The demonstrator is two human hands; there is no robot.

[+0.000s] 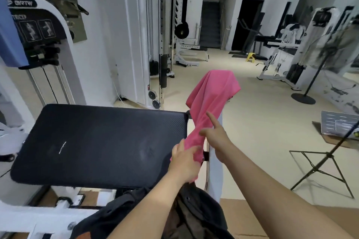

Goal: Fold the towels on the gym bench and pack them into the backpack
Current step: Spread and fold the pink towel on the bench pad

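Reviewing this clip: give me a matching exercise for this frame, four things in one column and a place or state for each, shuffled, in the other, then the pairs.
Things:
1. bright pink cloth towel
2. black padded gym bench
3. dark open backpack
4. right hand

States:
A. bare on top
B. forefinger straight, touching the towel
C. below the bench's near edge
D. draped over an upright, lower end gripped by the left hand

Pairs: 1-D, 2-A, 3-C, 4-B

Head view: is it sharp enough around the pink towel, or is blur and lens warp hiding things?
Head view: the pink towel reads clearly, draped over a white upright beside the black bench pad; the left hand gripping its lower end looks slightly soft, likely motion blur; the right hand is crisper; wide-angle warp bends the frame edges; the right side is smeared; lighting is even, without glare.
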